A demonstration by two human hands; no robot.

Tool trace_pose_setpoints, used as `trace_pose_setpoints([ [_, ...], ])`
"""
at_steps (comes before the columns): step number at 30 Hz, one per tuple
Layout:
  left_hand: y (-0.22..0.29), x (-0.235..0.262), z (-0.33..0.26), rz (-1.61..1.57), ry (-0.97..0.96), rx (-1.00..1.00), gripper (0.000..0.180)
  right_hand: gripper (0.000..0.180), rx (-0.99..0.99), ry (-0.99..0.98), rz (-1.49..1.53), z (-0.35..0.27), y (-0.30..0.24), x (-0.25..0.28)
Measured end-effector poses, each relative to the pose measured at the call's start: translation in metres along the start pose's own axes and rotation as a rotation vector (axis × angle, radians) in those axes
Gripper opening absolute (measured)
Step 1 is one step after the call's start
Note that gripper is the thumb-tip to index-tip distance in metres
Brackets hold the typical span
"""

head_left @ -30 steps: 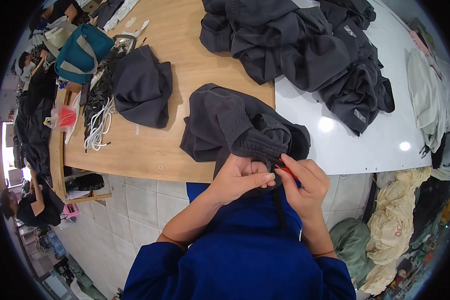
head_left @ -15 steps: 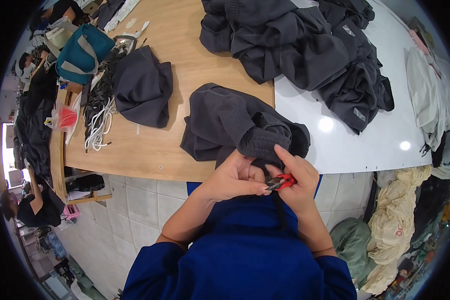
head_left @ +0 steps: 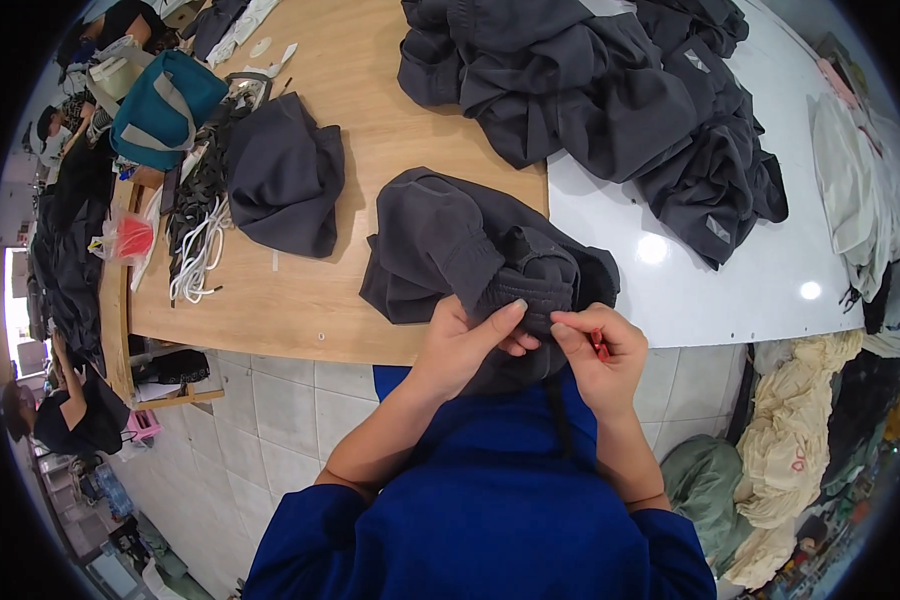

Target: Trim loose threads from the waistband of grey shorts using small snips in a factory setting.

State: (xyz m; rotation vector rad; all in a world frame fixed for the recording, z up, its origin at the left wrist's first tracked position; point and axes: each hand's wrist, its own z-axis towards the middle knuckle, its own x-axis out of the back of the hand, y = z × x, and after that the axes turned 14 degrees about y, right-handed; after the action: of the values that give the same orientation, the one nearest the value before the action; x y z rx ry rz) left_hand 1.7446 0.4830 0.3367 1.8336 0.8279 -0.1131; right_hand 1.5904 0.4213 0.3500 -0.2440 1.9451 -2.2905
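A dark grey garment (head_left: 425, 225) with a gathered elastic waistband (head_left: 532, 292) lies bunched at the table's front edge, part of it hanging over toward my lap. My left hand (head_left: 465, 342) is closed on the waistband, thumb on top and fingers beneath. Close beside it, my right hand (head_left: 607, 362) pinches with thumb and forefinger at the waistband's right side; whether a thread is in that pinch is too small to tell. Red-handled thread snips (head_left: 599, 345) are tucked in the right hand's curled fingers, their blades hidden.
Another dark grey garment (head_left: 285, 180) lies to the left, near white cords (head_left: 202, 250) and a teal bag (head_left: 168, 105). A large heap of dark grey garments (head_left: 590, 90) covers the back right. Cream cloth (head_left: 795, 430) is piled beyond the table's right front. Other people are at far left.
My left hand has moved from beside the snips' blades onto the waistband, which it now grips. The snips have turned back into my right hand, whose thumb and forefinger now pinch at the waistband.
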Motion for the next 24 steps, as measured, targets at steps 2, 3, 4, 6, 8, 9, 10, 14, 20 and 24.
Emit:
trace_pose_setpoints([
  [2,0.002,-0.001,0.002,0.004,-0.003,0.007,0.020,0.015,0.081,0.100,-0.133,-0.001,0.001,0.004],
  [3,0.003,-0.002,0.002,0.007,-0.006,0.012,0.021,0.015,0.081,0.101,-0.135,0.000,0.000,0.004],
  [4,0.005,-0.006,0.002,0.007,-0.007,0.013,0.021,0.015,0.135,0.116,-0.186,0.000,-0.001,0.004],
  [6,0.007,-0.014,-0.001,-0.083,0.061,0.077,0.020,0.015,0.187,0.129,-0.236,-0.001,-0.003,0.003],
  [8,0.003,-0.013,-0.001,-0.102,0.068,0.064,0.020,0.014,0.508,0.068,-0.275,-0.004,-0.004,0.002],
  [9,0.001,-0.012,-0.001,-0.121,0.073,0.051,0.019,0.014,0.507,0.066,-0.274,-0.004,-0.006,0.003],
  [10,0.002,-0.013,-0.001,-0.121,0.076,0.051,0.019,0.016,0.550,-0.039,-0.242,-0.004,-0.009,0.005],
  [14,0.005,-0.016,-0.003,-0.116,0.112,-0.042,0.018,0.027,0.466,-0.167,-0.167,-0.002,-0.014,0.017],
  [20,0.004,-0.011,0.000,-0.028,-0.022,-0.108,0.018,0.053,0.258,-0.031,-0.242,0.005,-0.006,0.029],
  [24,0.003,-0.010,0.000,-0.037,0.031,-0.108,0.017,0.047,0.386,-0.063,-0.397,0.007,-0.008,0.028],
])
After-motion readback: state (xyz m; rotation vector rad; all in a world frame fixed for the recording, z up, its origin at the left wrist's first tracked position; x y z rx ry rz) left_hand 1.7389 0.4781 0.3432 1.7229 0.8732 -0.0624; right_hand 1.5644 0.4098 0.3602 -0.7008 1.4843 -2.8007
